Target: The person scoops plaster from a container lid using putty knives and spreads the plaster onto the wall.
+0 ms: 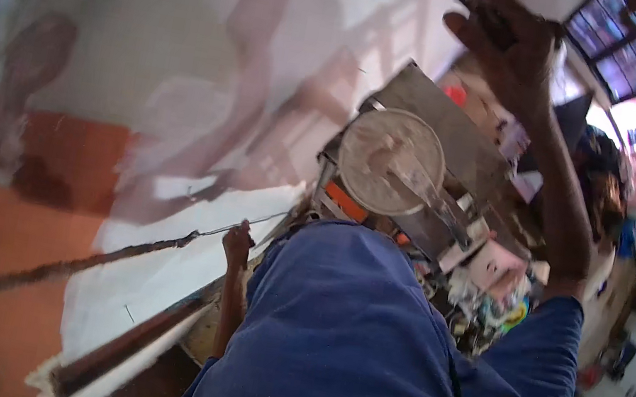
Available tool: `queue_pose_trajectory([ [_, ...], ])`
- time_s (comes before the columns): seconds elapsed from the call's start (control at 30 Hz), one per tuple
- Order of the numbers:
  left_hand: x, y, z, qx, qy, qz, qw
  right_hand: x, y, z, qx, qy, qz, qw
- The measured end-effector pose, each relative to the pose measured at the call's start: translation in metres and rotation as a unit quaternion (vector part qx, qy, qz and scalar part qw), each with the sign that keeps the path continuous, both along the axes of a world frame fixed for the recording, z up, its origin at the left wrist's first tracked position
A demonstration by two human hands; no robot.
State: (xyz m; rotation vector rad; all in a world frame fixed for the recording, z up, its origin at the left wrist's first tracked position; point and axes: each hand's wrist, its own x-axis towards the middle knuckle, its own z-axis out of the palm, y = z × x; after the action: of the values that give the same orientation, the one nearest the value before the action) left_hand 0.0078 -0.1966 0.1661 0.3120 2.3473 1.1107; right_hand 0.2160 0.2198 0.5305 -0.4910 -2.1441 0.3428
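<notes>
My left hand (238, 246) is closed at a thin pale cable or rod (268, 220) that runs along the wall from the end of a rough dark groove (84, 262). Raised high at the upper right, my right hand (504, 40) has its fingers curled round a dark object, partly cut off by the picture's edge and too dark to name. A round tub (368, 127) of greyish plaster-like paste stands ahead of me. Across its top rests a broad flat scraper (421, 184), smeared with the same paste.
The wall (168, 39) on my left is white above and orange (31, 251) below. A grey box-like surface (470, 144) lies beyond the tub. Cluttered small items (492, 287) are piled to the right. A brown wooden edge (130, 344) runs at lower left, and a barred window (630, 45) is far right.
</notes>
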Motion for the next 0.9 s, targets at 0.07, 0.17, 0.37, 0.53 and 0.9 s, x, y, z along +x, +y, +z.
queue_pose_trajectory([
  [0.07,0.008,0.028,0.068,0.071,-0.031,-0.031,0.997,0.025,-0.01,-0.029,-0.133,-0.083,-0.034,0.987],
  [0.17,0.034,0.086,0.159,0.104,-0.133,-0.131,0.977,0.064,-0.049,-0.077,-0.258,-0.096,-0.074,0.959],
  [0.37,0.091,0.171,0.243,0.119,-0.206,-0.416,0.878,0.098,-0.133,-0.157,-0.635,0.067,-0.057,0.767],
  [0.53,0.122,0.201,0.233,0.098,-0.235,-0.415,0.874,0.07,-0.16,-0.152,-0.663,0.112,-0.031,0.74],
  [0.9,0.133,0.22,0.238,0.081,-0.296,-0.303,0.902,0.056,-0.167,-0.159,-0.499,-0.045,-0.087,0.861],
])
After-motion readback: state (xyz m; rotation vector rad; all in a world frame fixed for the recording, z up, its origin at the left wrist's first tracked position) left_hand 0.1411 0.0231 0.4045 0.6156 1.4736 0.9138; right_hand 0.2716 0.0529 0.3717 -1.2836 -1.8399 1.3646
